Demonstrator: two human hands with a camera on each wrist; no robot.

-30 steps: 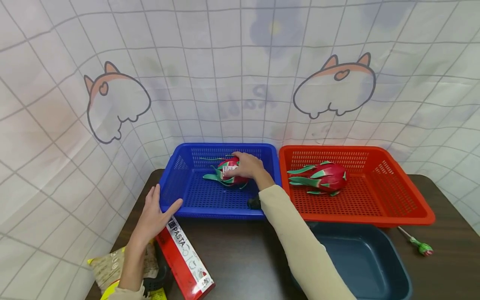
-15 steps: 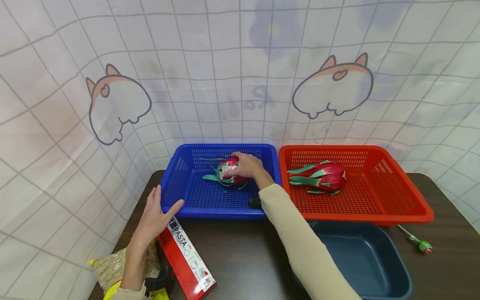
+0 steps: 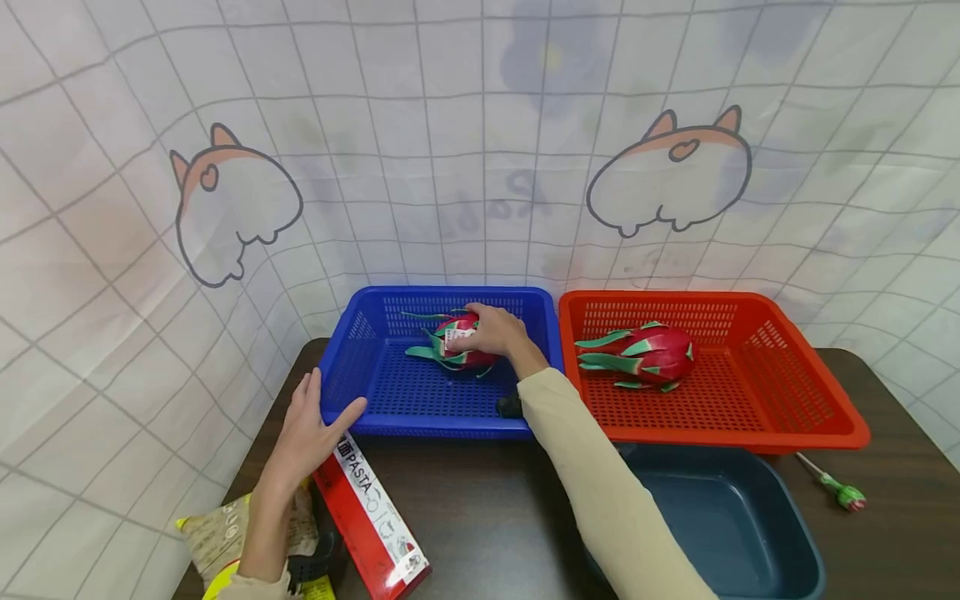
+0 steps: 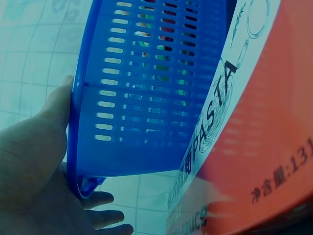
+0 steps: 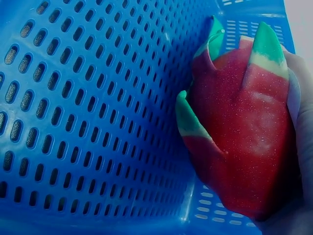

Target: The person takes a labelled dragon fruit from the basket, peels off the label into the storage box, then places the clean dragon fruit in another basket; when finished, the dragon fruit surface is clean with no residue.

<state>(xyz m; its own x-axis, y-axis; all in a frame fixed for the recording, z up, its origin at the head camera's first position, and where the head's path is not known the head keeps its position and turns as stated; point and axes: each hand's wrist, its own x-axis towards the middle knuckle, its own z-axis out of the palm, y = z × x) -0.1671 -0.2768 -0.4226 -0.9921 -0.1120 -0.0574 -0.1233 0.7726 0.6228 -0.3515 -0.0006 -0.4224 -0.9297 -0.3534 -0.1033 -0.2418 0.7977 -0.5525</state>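
Observation:
In the blue basket (image 3: 420, 408), my right hand (image 3: 497, 330) grips a dragon fruit (image 5: 244, 132) from its right side, thumb on the near side. The fruit is red with green-tipped scales and a white label (image 3: 457, 337), its leafy end turned left. My left hand (image 3: 307, 437) rests at the basket's near left corner, thumb and fingers spread and fairly straight against the rim. Below this hand lies a red pasta box (image 3: 367, 517). A second dragon fruit (image 3: 656, 357) lies in the red basket (image 3: 810, 400) to the right.
A dark blue-grey tub (image 3: 720, 517) stands in front of the red basket, partly behind my right sleeve. A flower on a stem (image 3: 849, 496) lies at the right. A beige and yellow bag (image 3: 217, 533) is under my left forearm. A tiled-pattern curtain (image 3: 480, 167) closes off the back.

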